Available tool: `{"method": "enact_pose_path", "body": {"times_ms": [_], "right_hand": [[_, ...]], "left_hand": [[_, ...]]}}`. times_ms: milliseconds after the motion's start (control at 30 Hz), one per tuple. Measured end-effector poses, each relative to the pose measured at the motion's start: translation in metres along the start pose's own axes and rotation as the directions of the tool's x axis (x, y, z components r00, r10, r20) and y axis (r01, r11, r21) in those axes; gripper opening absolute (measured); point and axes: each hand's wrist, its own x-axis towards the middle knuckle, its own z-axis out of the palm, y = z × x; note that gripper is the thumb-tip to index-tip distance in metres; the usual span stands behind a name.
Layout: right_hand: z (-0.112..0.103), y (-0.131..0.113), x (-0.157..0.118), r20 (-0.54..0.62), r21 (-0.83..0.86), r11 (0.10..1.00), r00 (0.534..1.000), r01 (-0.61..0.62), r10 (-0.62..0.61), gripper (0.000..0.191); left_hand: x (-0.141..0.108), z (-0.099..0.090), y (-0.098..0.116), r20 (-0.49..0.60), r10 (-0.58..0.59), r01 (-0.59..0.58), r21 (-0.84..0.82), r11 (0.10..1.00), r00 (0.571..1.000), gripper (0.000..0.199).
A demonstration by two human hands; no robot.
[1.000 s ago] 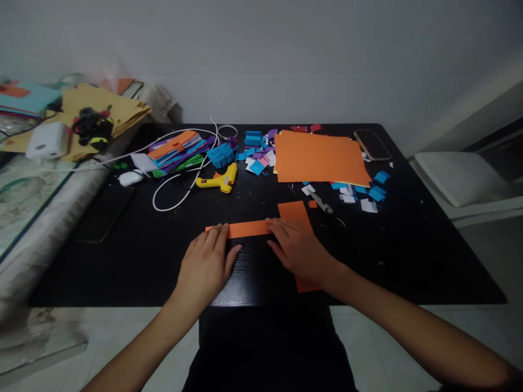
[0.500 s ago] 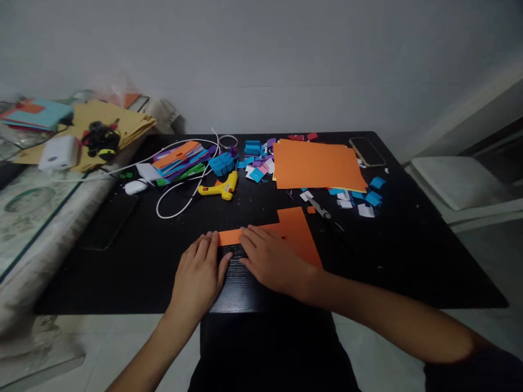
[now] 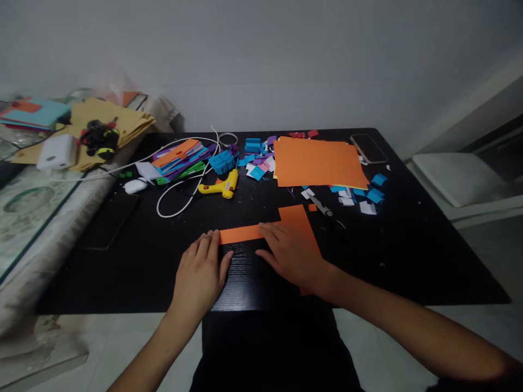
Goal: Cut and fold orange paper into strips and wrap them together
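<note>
An orange paper strip [image 3: 241, 234] lies flat on the black table, running between my hands. My left hand [image 3: 200, 267] rests open over its left end, fingertips pressing on it and thumb apart. Over the strip's right part lies my right hand [image 3: 292, 253], open, with fingers stretched along the paper and thumb out to the side. Beneath and beyond that hand is a wider orange paper sheet [image 3: 296, 215], partly covered by the hand and wrist. Scissors [image 3: 321, 206] and a small orange scrap [image 3: 312, 207] lie just past it.
A stack of orange paper [image 3: 318, 163] sits at the back right among blue and white scraps, near a phone [image 3: 368, 148]. A yellow glue gun [image 3: 220, 188], a white cable [image 3: 163, 204] and bundled colored strips [image 3: 180, 160] occupy the back left. A dark phone-like slab [image 3: 108, 223] lies farther left.
My right hand has slid to the right along the orange strip, uncovering more of it. My left hand stays at the strip's left end.
</note>
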Motion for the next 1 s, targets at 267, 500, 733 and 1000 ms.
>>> {"method": "enact_pose_path", "body": {"times_ms": [267,500,733,1000], "right_hand": [[-0.015,0.026,-0.021,-0.017,-0.037,0.995,0.996,-0.092,0.091,0.044],[-0.017,0.035,-0.02,-0.088,-0.067,0.996,0.994,-0.067,0.061,0.037],[-0.012,0.014,0.016,0.026,-0.147,0.989,0.999,0.025,-0.021,0.021],[0.002,-0.027,0.064,0.218,-0.044,0.999,0.976,0.009,0.001,0.023]], "left_hand": [[0.0,0.0,0.0,-0.019,0.009,-0.009,-0.008,1.0,1.0,0.058],[-0.003,0.004,0.001,-0.063,-0.04,0.035,-0.074,0.997,0.997,0.057],[-0.003,0.001,0.001,-0.077,-0.034,0.024,-0.131,0.991,0.996,0.047],[-0.005,0.002,0.001,-0.116,0.062,-0.082,-0.18,0.98,0.991,0.035]]}}
